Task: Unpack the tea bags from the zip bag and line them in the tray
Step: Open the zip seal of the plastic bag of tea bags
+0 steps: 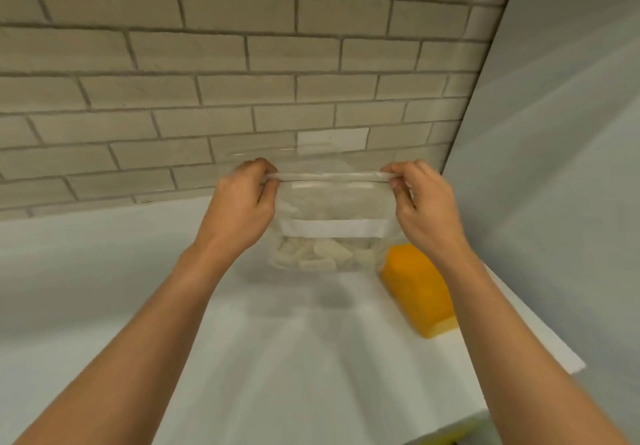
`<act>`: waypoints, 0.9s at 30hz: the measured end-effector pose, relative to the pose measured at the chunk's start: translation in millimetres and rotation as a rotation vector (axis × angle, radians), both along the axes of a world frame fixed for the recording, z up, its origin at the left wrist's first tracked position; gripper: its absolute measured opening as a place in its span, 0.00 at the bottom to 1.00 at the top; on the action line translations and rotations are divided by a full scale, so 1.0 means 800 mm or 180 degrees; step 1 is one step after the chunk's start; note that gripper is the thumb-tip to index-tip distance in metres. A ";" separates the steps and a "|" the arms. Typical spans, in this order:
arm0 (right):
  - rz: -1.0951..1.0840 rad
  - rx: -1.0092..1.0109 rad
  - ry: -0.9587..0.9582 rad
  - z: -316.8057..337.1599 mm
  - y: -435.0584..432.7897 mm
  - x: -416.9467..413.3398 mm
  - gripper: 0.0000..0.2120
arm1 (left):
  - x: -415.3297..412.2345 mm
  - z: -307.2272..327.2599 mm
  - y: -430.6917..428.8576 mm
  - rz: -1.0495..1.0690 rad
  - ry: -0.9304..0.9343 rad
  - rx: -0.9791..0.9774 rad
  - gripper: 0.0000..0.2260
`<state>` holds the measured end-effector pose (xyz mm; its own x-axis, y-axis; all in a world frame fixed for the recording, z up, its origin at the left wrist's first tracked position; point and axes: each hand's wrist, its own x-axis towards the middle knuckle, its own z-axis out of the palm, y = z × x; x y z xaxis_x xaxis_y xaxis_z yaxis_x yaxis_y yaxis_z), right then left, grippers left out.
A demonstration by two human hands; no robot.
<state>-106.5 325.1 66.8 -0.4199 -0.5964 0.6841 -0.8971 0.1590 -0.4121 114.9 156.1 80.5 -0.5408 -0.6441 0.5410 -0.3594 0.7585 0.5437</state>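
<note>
Inspector: Where is the clear plastic zip bag (330, 223)?

Assessor: Held upright above the white counter (277, 358), seal running left to right. Left hand (239, 209) and right hand (422, 209) each pinch one seal end shut (seal looks closed).

Inspector: The pale tea bags (322, 254)?

Assessor: Heaped at the bottom, below both grips. Orange tray (419, 299) lies near right.

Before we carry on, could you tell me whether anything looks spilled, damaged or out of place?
Nothing stands out. Both hands hold the zip bag level above the counter, tea bags inside.
</note>
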 end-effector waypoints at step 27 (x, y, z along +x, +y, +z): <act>0.0911 0.1544 -0.1155 -0.098 0.006 0.046 0.10 | -0.028 -0.106 0.061 -0.0195 0.0556 0.2012 0.15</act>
